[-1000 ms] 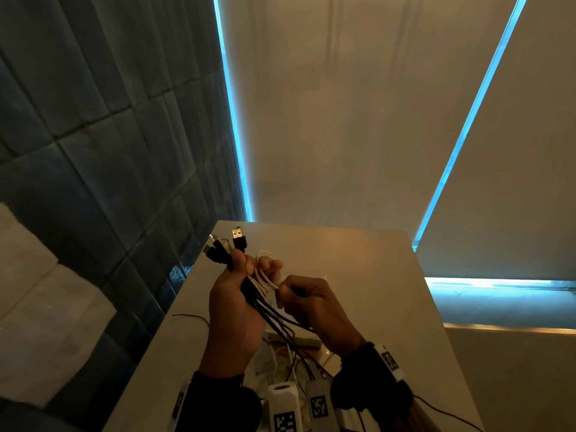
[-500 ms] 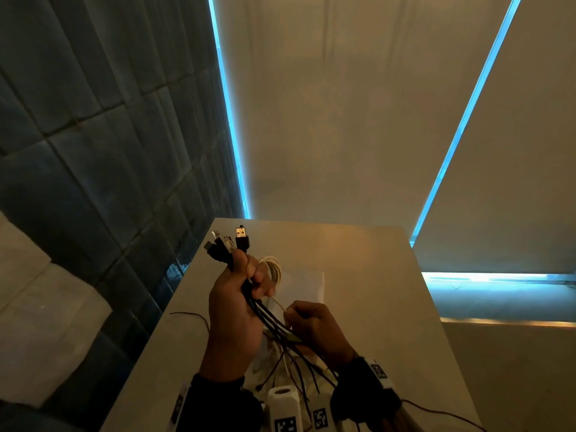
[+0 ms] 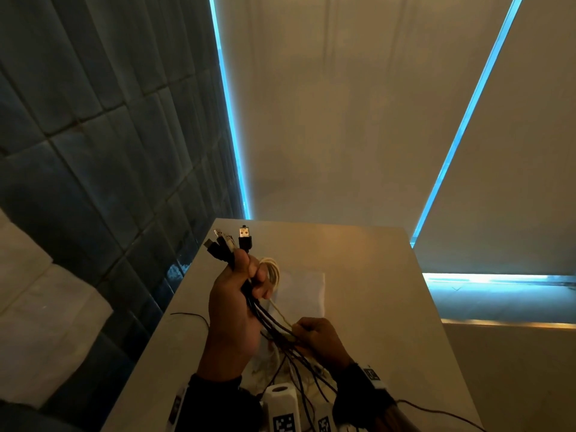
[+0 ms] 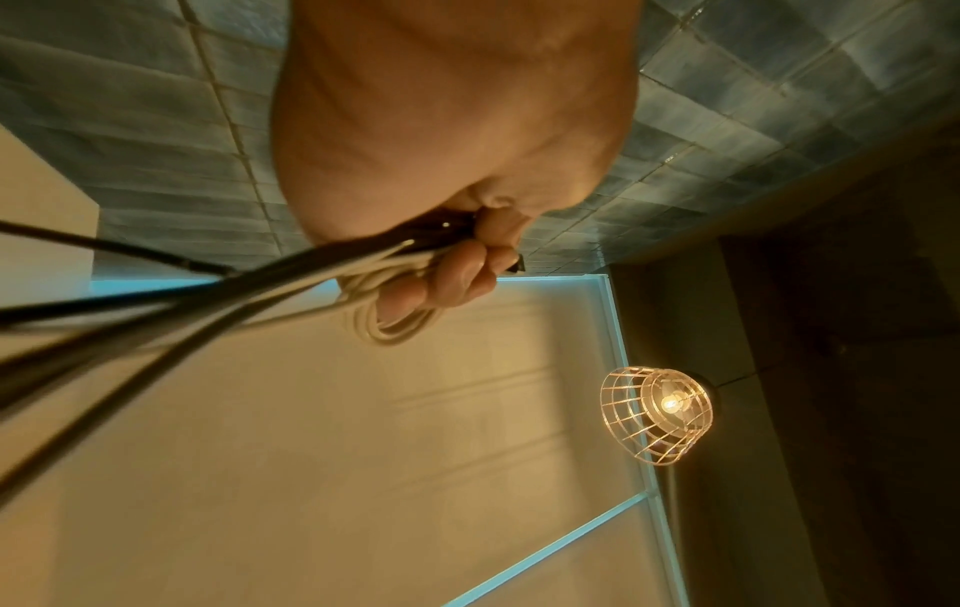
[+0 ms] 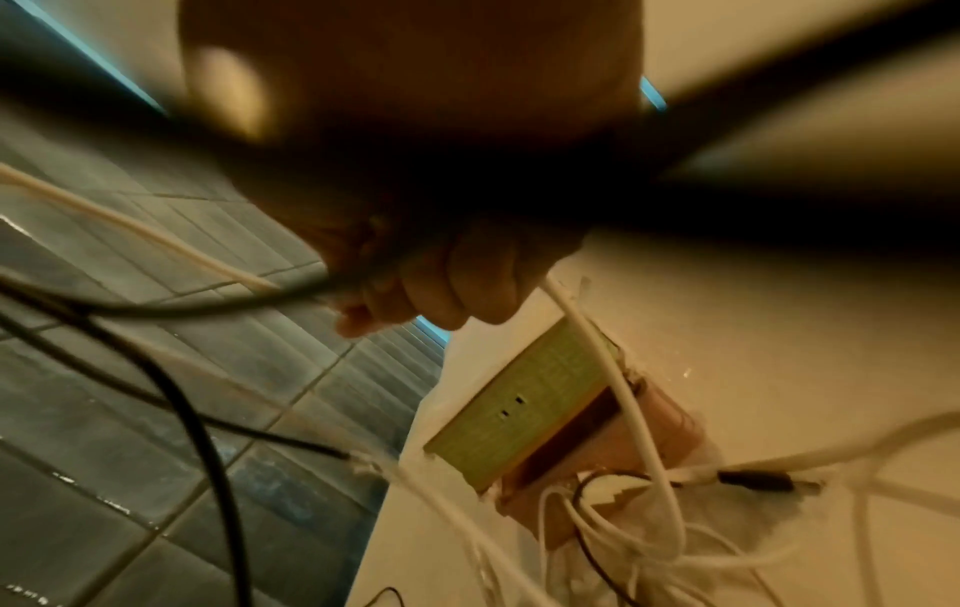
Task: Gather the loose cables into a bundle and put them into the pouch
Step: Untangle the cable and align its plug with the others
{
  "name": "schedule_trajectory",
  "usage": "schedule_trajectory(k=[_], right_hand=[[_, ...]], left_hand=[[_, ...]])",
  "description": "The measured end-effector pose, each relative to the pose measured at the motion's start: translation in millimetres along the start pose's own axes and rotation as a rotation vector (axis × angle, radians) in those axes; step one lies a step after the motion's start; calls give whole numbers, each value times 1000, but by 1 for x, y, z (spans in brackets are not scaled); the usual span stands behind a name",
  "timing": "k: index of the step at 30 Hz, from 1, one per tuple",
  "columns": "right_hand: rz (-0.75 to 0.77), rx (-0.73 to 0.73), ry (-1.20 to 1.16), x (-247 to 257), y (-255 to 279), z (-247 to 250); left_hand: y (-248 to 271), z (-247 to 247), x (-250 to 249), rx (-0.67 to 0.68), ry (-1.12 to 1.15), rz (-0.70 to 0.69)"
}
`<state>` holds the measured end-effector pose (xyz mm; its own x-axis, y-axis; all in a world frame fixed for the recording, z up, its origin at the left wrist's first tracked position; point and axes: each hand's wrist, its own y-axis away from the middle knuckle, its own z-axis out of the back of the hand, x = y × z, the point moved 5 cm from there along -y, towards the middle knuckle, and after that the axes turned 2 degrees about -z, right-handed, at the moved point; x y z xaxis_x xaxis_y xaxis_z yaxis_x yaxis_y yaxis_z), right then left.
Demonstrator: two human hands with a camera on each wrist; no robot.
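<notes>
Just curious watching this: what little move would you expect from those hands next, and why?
Probably another wrap: the left hand grips the cables near their plugs with a pale loop already round its fingers, while the right hand pinches the trailing strands, which dangle loose to the table.

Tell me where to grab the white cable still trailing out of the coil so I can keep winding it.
Pinch the white cable on its taut free run just below the coil that the left hand holds, coming from the right with the right hand. There it runs apart from the black cables; lower down the strands tangle.
</notes>
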<state>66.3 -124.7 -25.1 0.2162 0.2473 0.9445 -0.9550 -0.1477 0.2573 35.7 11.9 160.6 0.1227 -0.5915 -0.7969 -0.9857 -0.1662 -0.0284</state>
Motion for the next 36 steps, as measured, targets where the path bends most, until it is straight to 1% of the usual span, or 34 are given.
schedule_trajectory(k=[3, 6, 8, 10, 13, 15, 18, 21, 25, 29, 36], right_hand=[[22, -155, 31, 25, 0, 18], [104, -204, -140, 64, 6, 28], [172, -183, -258, 96, 16, 30], [282, -119, -309, 129, 29, 28], [434, 2, -249, 166, 50, 21], [464, 72, -184, 176, 57, 16], [430, 155, -153, 173, 59, 10], [360, 212, -167, 159, 56, 4], [287, 242, -213, 138, 47, 2], [266, 234, -207, 120, 44, 2], [246, 186, -154, 84, 28, 2]], left_hand=[[-3, 7, 2, -65, -87, 9], [-4, 12, 5, -118, -126, 36], [-4, 11, 8, -142, -134, 52], [-3, 10, 11, -168, -116, 71], [-2, 10, 14, -194, -124, 104], [-1, 9, 14, -178, -82, 120], [-1, 6, 11, -102, 44, 141], [-3, 5, 8, -29, 96, 94], [-1, 3, 9, -37, 77, 35], [2, -2, 8, -9, 16, -20], [3, -4, 9, 44, 36, -15]])
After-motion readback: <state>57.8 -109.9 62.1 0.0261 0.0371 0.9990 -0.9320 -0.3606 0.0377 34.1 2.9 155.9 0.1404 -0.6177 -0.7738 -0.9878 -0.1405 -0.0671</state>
